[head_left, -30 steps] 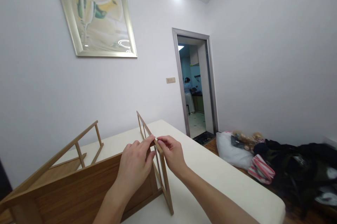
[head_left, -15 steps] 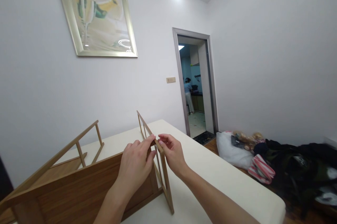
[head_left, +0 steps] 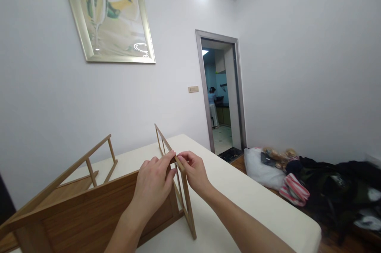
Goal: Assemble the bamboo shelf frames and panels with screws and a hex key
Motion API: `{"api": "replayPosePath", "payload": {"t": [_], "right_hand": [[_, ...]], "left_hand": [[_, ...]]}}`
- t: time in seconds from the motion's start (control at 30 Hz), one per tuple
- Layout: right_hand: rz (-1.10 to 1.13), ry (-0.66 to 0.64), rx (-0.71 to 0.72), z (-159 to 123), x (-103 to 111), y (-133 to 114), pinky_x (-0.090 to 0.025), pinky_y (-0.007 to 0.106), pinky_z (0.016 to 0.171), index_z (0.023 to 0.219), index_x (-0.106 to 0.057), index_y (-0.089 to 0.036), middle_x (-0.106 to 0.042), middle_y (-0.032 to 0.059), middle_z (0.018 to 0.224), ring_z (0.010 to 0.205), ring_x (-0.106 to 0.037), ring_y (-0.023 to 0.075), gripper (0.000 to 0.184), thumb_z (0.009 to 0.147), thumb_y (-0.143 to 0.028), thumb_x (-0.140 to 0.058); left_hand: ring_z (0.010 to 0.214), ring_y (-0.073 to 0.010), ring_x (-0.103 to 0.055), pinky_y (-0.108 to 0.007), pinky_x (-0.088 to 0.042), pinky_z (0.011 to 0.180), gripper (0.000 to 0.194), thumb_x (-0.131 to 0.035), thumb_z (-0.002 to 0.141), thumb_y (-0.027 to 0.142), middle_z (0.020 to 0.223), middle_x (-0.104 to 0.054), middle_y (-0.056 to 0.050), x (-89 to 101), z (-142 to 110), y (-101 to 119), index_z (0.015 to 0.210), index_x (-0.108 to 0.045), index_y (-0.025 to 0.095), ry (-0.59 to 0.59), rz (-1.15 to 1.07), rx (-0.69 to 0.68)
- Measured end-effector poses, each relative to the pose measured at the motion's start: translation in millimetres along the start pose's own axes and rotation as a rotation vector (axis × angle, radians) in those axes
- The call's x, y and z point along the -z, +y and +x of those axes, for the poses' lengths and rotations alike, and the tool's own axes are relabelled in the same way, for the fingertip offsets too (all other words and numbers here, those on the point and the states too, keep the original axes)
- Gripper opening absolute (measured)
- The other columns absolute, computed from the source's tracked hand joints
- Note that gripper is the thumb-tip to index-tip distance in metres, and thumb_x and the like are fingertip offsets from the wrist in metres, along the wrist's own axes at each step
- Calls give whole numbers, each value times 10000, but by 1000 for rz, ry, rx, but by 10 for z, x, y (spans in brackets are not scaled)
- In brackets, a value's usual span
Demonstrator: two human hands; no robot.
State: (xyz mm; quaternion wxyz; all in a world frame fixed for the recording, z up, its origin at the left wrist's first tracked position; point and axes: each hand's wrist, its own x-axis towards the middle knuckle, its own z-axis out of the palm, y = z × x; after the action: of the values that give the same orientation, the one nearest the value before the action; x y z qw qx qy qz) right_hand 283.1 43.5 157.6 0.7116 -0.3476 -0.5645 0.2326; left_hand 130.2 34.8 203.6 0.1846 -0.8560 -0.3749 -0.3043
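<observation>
Walls: Plain white walls are rising behind everything and meeting in a corner at the right.
Surface: A cream surface (head_left: 244,205) is stretching across the lower view, its long right edge running diagonally to a rounded near corner; pale top is showing between the wooden frame and that edge.
Wooden frame: A brown wooden frame (head_left: 98,213) is resting on the surface, spreading from the lower left to the middle, its flat panel facing the viewer and its slim side rail (head_left: 188,205) standing at the right end.
Floor pile: Dark clothes (head_left: 336,181), a white bag (head_left: 262,169) and a pink-striped cloth (head_left: 294,189) are lying on the floor at the right; a pale mark among the clothes is too blurred to read.
Doorway: A grey-framed doorway (head_left: 241,98) is opening onto another room, where a person (head_left: 212,100) is standing.
Picture: A framed picture (head_left: 119,15) is hanging upper left, showing a bottle and glasses.
Left hand: The left hand (head_left: 156,177) is gripping the corner where panel and side rail are meeting.
Right hand: The right hand (head_left: 193,169) is touching the side rail's outer side, thumb and forefinger curling close; whether they are pinching anything is hidden.
Switch: A beige switch plate (head_left: 193,89) is sitting beside the doorway.
</observation>
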Motion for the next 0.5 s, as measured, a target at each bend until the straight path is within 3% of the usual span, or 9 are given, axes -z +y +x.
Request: {"api": "replayPosePath", "payload": {"t": [0.5], "right_hand": [[71,-75,-33,-14,-4,-42,-486,253,672,841,-632,-220,-627,-7,784,726,-566,144,281,887,-489,-568]], "left_hand": [[853,-237,-616,-363,-411,762,380,-480,938,230,981,-723,-76,21,-11,22,1313,-534,210,-14,-20,6]]}}
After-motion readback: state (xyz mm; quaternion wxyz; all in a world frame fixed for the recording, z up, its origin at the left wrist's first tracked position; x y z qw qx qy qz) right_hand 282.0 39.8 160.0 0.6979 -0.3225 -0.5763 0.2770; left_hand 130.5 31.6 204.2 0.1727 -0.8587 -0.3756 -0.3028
